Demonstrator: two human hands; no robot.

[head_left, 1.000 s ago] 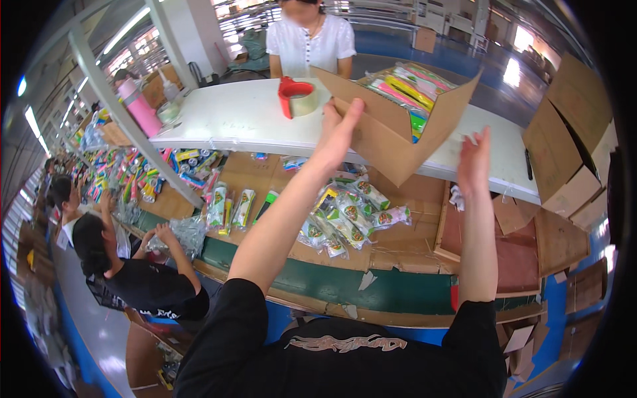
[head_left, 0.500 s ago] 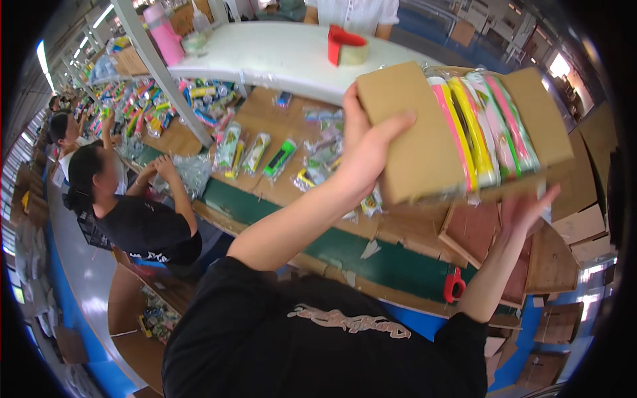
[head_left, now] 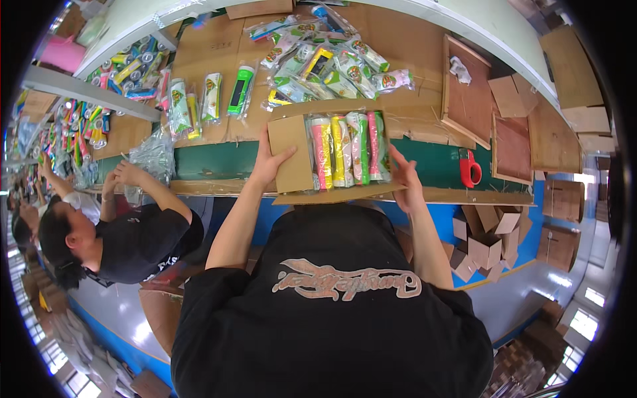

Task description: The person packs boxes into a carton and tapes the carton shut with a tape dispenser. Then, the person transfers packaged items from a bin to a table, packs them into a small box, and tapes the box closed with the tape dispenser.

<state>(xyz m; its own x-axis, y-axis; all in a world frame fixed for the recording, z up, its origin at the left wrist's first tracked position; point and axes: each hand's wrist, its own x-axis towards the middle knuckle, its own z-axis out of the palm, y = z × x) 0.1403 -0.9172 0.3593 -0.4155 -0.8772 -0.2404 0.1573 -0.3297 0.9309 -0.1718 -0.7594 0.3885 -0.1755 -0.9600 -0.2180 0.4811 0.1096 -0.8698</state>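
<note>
A cardboard box (head_left: 293, 174) with its flaps spread sits in front of me at the table's near edge. Inside it stands a row of colourful tube-shaped items (head_left: 341, 151) in clear bags, pink, yellow, white and green. My left hand (head_left: 271, 161) grips the box at its left flap, thumb on top and fingers underneath. On the opposite side my right hand (head_left: 409, 179) holds the box's right edge, its lower part partly hidden by the flap. Just beyond the box lies a heap of similar bagged items (head_left: 332, 66).
Several bagged tubes (head_left: 240, 91) lie in a row left of the heap. A red tape dispenser (head_left: 470, 169) rests right of my hand, near wooden trays (head_left: 464, 99). Folded-open cartons (head_left: 484, 249) stand on the floor. At left a co-worker (head_left: 126, 242) handles clear bags (head_left: 152, 156).
The box has come down from a raised, tilted position at the right to the table edge before me. My right hand, spread beneath it before, now holds its right side.
</note>
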